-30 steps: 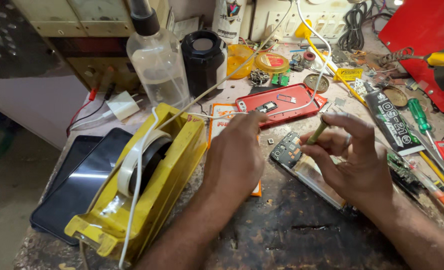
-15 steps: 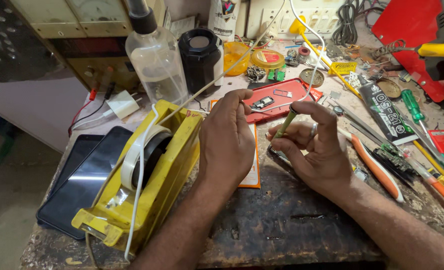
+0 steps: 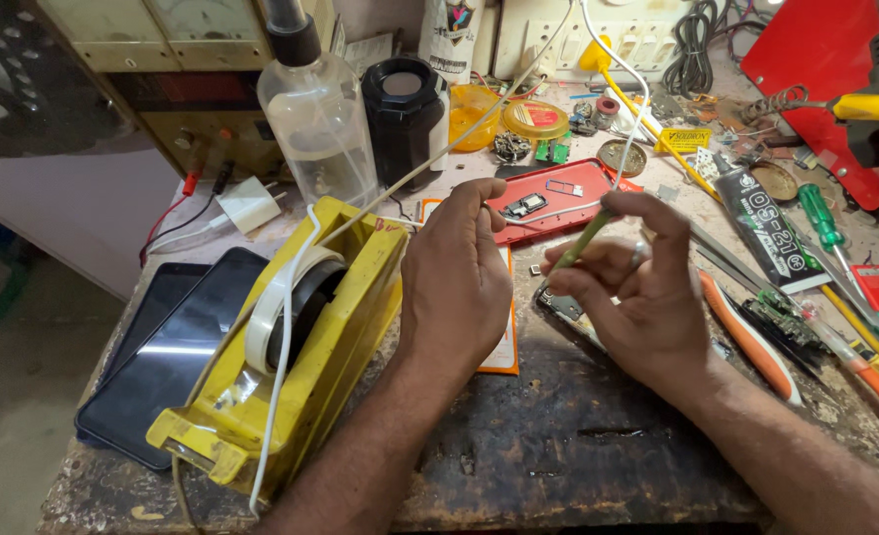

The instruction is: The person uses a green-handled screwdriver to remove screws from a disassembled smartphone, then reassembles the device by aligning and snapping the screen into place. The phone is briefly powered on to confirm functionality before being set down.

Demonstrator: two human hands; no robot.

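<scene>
Cluttered and scarred, the dark workbench [image 3: 578, 436] carries a yellow tape dispenser [image 3: 291, 347] just left of the left hand [image 3: 456, 272], whose fingers curl closed over a thin white wire, though what they pinch is hidden. Right hand [image 3: 637, 287] pinches a slim green tool [image 3: 583, 243] between thumb and fingers, above an opened phone [image 3: 568, 312] lying just beneath it. Beyond both grips sits a red phone back cover [image 3: 558, 198]. Judging by this, fine work on the phone's board is under way; the tool tip needs steady lowering

Worn, rough wooden bench [image 3: 558, 466]; glossy yellow plastic dispenser [image 3: 301, 357]; glossy glass-faced phones [image 3: 177, 357] at left; clear plastic bottle [image 3: 318, 139] far; shiny red plastic shell [image 3: 558, 198]
</scene>
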